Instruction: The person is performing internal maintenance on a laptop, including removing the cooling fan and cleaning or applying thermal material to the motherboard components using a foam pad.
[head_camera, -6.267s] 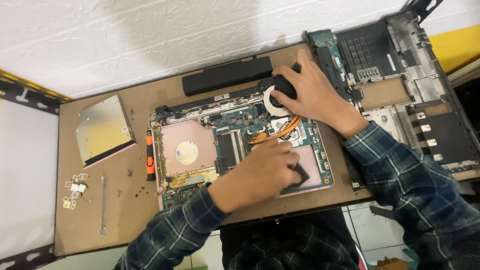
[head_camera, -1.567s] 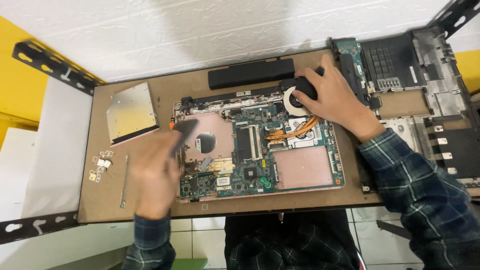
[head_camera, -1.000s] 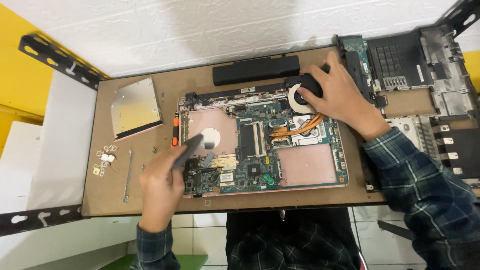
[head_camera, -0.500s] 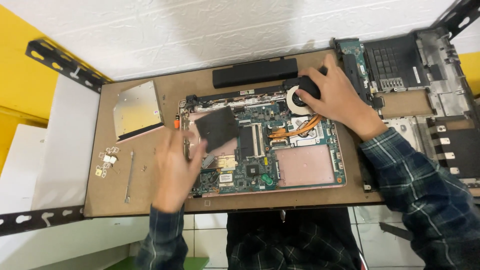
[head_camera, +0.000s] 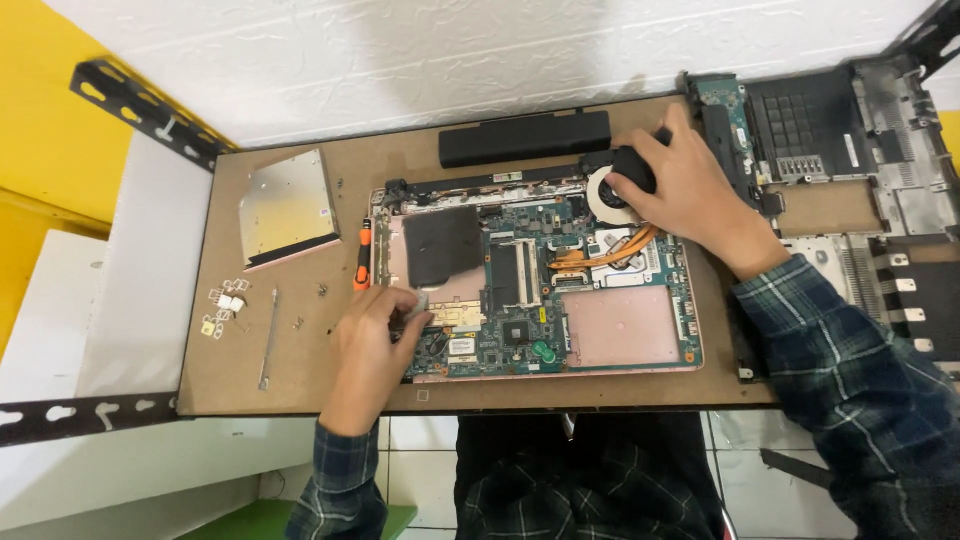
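The brown board (head_camera: 300, 385) of the bench is showing a matt, fibrous face like pressed wood. The optical drive (head_camera: 288, 207) is gleaming as brushed metal. The battery (head_camera: 524, 138) is looking like matt black plastic. The circuit board (head_camera: 520, 290) is shining glossy green, with copper pipes (head_camera: 600, 257) glinting. The black square sheet (head_camera: 443, 245) is lying dull and slightly wrinkled. The plaid sleeves (head_camera: 850, 370) are looking like soft woven cloth.

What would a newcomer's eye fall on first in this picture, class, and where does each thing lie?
The opened pink laptop base with its green circuit board fills the middle of the brown board table. The right hand rests on the round cooling fan at its top right; the left hand touches its lower left edge, below a black square sheet.
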